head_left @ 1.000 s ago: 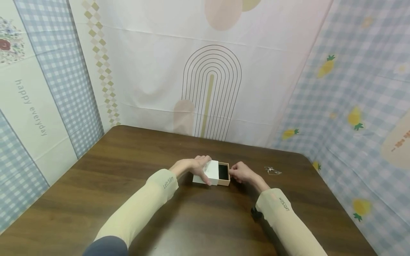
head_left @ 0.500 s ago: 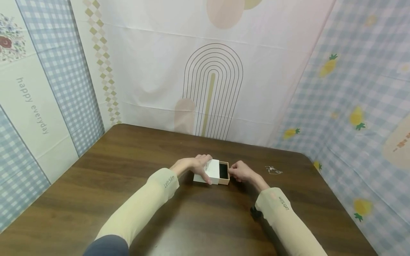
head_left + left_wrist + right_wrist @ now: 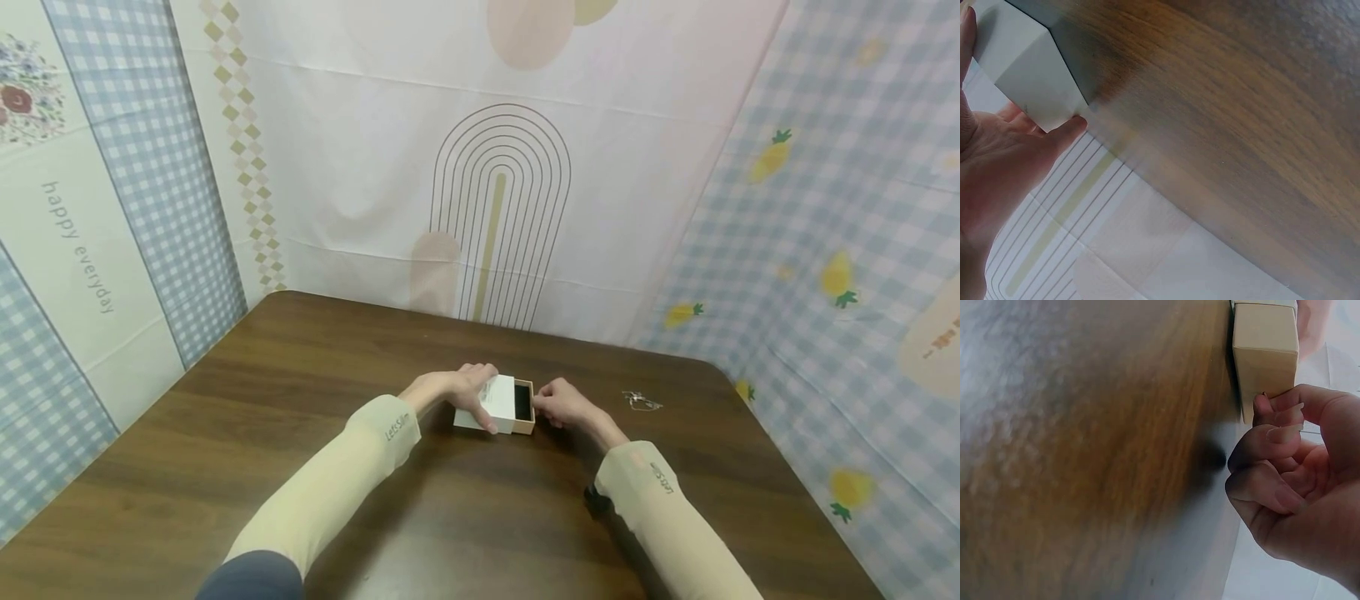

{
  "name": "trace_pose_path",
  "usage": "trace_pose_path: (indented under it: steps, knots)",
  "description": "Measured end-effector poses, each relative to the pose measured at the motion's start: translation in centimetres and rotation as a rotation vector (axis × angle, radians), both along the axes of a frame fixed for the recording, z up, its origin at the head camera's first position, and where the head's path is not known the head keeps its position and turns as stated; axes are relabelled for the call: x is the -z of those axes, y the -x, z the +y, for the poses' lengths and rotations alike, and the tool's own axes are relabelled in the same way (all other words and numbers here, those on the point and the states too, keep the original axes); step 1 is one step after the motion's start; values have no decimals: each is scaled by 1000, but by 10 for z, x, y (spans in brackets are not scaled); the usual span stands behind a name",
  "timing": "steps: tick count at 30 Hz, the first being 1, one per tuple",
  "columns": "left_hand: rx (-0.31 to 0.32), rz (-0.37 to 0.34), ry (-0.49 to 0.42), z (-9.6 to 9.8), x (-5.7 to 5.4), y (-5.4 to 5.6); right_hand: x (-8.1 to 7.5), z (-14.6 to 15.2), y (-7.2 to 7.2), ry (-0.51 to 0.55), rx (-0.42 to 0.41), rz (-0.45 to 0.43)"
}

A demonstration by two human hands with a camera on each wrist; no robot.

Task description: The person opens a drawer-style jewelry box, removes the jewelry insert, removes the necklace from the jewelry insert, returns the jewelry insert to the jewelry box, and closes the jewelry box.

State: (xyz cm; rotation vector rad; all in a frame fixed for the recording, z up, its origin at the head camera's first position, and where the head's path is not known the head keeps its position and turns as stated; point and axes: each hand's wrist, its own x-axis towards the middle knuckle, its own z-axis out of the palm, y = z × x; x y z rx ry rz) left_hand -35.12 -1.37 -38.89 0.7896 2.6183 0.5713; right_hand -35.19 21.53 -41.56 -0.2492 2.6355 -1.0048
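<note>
A small white box sleeve (image 3: 497,400) lies on the table. Its light-brown drawer (image 3: 523,427), with a black inside (image 3: 522,402), sticks out at the right end. My left hand (image 3: 465,394) grips the sleeve across its top, thumb on the near side; the left wrist view shows this hand (image 3: 1007,165) around the white sleeve (image 3: 1038,72). At the drawer's outer end is my right hand (image 3: 562,403), fingers curled. In the right wrist view, fingertips of this hand (image 3: 1300,462) touch the end of the drawer (image 3: 1266,356); whether they pinch anything there is not visible.
A thin silvery tangle (image 3: 642,402), like a fine chain, lies to the right of my right hand. The brown wooden table (image 3: 465,517) has patterned cloth hangings (image 3: 360,167) behind it and on both sides.
The drawer has slid a little way left into the sleeve, and less of its black inside shows. My right hand has moved slightly left with it; my left hand keeps its grip.
</note>
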Motion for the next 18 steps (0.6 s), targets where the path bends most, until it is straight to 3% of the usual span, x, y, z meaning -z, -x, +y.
trace_pose_path:
  steps: [18]
  knots:
    - [-5,9,14,0,-1,-1,0,-7,1,7,2,-4]
